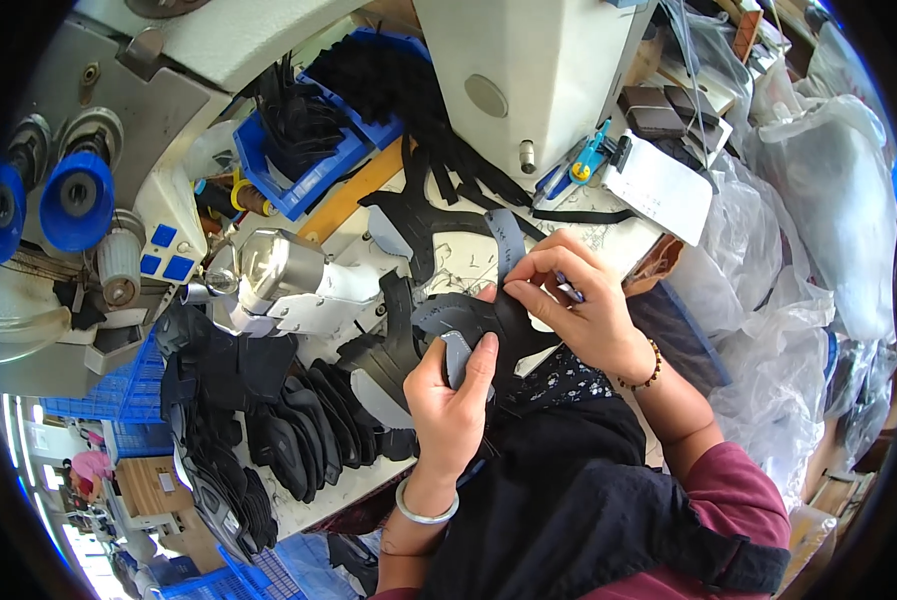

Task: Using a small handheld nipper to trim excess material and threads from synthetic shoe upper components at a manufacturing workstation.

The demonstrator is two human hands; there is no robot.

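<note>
Both hands hold a black, curved shoe upper piece (463, 318) with grey backing in front of me. My left hand (444, 410) pinches its near, grey-backed end between thumb and fingers. My right hand (588, 310) pinches the piece by its upright grey strip (506, 240). A slim pen-like thing (568, 288) is tucked among the right hand's fingers; its kind I cannot make out. Another black curved piece with grey ends (423, 225) lies just beyond on the white table. Beside the left hand rests a further grey-edged black piece (376, 395).
A sewing machine (278, 270) stands to the left, its pale body (513, 60) rising ahead. Stacked black pieces (293, 435) line the table's left side. Blue bins (293, 175) hold black parts. Blue-handled snips (588, 155) lie near a white pad (658, 185). Plastic bags (818, 200) crowd the right.
</note>
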